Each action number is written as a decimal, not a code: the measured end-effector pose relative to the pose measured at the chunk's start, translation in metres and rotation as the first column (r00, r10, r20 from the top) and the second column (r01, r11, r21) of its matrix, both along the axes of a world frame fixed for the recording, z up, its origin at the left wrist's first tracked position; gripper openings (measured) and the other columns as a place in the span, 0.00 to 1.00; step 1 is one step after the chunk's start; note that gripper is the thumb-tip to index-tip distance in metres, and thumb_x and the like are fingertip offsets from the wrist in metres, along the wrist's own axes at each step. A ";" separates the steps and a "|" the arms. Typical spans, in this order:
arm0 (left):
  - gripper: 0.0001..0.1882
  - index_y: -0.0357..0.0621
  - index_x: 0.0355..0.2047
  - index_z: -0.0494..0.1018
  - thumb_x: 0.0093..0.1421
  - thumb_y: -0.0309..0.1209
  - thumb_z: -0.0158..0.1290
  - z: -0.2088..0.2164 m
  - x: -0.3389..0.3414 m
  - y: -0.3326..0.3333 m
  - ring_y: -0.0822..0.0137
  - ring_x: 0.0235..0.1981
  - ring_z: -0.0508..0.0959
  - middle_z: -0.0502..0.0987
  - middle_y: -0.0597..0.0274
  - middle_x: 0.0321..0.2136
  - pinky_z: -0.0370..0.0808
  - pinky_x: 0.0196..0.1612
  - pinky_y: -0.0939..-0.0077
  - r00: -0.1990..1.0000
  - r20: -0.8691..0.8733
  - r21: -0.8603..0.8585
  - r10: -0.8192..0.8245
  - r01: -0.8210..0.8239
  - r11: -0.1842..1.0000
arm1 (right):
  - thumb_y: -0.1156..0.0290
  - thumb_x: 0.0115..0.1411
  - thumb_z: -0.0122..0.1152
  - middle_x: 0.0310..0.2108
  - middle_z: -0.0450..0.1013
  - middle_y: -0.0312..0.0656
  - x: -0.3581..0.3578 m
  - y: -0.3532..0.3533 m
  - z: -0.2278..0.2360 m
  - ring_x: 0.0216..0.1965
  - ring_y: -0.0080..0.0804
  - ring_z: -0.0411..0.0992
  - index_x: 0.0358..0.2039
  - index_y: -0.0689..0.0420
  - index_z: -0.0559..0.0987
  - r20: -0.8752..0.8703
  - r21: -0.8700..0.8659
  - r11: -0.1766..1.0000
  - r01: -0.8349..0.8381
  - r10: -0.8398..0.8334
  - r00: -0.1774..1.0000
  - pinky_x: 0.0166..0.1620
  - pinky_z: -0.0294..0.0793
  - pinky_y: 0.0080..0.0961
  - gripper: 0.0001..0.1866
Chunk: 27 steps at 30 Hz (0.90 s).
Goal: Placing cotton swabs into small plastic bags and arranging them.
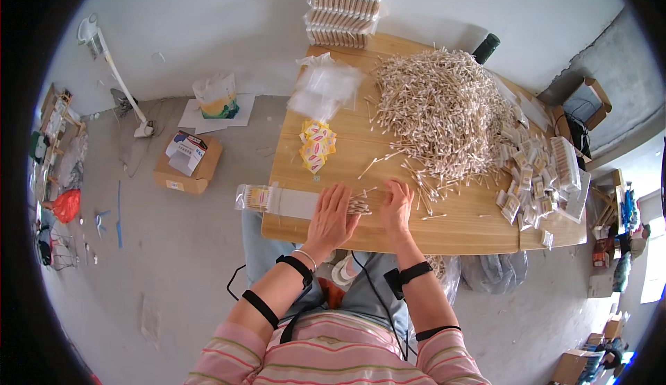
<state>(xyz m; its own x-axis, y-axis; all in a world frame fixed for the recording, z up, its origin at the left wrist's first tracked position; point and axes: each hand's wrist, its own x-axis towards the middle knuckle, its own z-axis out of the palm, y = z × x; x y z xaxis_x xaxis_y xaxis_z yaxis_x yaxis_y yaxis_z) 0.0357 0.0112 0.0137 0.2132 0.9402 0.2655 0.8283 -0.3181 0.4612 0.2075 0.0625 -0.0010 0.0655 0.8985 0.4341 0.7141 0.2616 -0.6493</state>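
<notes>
My left hand [330,217] rests on the wooden table near its front edge, fingers and thumb around a small bundle of cotton swabs [359,207]; their tips stick out to the right. A white strip [297,204] runs out from under this hand to a clear packet of cotton swabs [258,198] with a yellow label, at the table's left edge. Just right of the bundle, my right hand [397,208] has its fingers curled together close to the tabletop; what they hold, if anything, is hidden. Several loose swabs lie around it.
A large heap of cotton swabs [444,107] covers the table's far right. Yellow labels [318,146] and clear bags [325,88] lie at left. Stacked swab packs [345,14] stand at the back, small packs [531,177] at right. A cardboard box [187,166] sits on the floor.
</notes>
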 end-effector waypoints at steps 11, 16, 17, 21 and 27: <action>0.31 0.36 0.58 0.62 0.58 0.38 0.54 0.003 0.003 0.000 0.51 0.62 0.62 0.65 0.47 0.57 0.53 0.67 0.53 1.000 -0.011 0.064 -0.013 0.014 0.998 | 0.81 0.50 0.53 0.37 0.74 0.46 -0.022 0.033 0.003 0.47 0.44 0.67 0.38 0.56 0.79 0.100 -0.008 0.985 -0.173 0.173 0.980 0.50 0.67 0.39 0.14; 0.30 0.35 0.57 0.62 0.58 0.38 0.55 0.005 0.001 0.001 0.51 0.61 0.62 0.65 0.47 0.57 0.54 0.66 0.53 1.000 -0.008 0.023 -0.027 0.028 0.999 | 0.75 0.51 0.56 0.37 0.74 0.39 -0.012 0.057 0.011 0.47 0.41 0.66 0.34 0.53 0.78 0.380 0.033 0.974 -0.225 0.196 0.904 0.47 0.67 0.38 0.09; 0.30 0.35 0.57 0.62 0.58 0.38 0.55 0.005 0.001 0.002 0.50 0.61 0.62 0.65 0.46 0.57 0.54 0.66 0.53 0.999 -0.013 0.013 -0.039 0.040 0.999 | 0.73 0.51 0.57 0.37 0.74 0.37 -0.009 0.058 0.008 0.46 0.40 0.66 0.32 0.52 0.78 0.412 -0.023 0.972 -0.234 0.223 0.883 0.46 0.66 0.38 0.07; 0.31 0.36 0.58 0.60 0.59 0.38 0.53 -0.002 0.001 0.000 0.46 0.61 0.62 0.64 0.45 0.57 0.55 0.65 0.52 0.997 0.078 0.039 -0.008 0.005 0.999 | 0.72 0.51 0.58 0.37 0.74 0.36 -0.020 0.038 0.013 0.46 0.41 0.66 0.30 0.51 0.79 0.389 -0.110 0.963 -0.244 0.268 0.881 0.45 0.66 0.38 0.05; 0.29 0.34 0.62 0.55 0.60 0.25 0.46 -0.014 -0.011 -0.001 0.42 0.60 0.61 0.62 0.40 0.58 0.57 0.64 0.55 0.811 0.564 -0.038 0.155 -0.162 0.986 | 0.74 0.52 0.57 0.47 0.70 0.46 -0.046 -0.016 0.005 0.52 0.49 0.64 0.40 0.56 0.77 0.167 -0.183 0.948 -0.260 0.290 0.942 0.52 0.65 0.44 0.13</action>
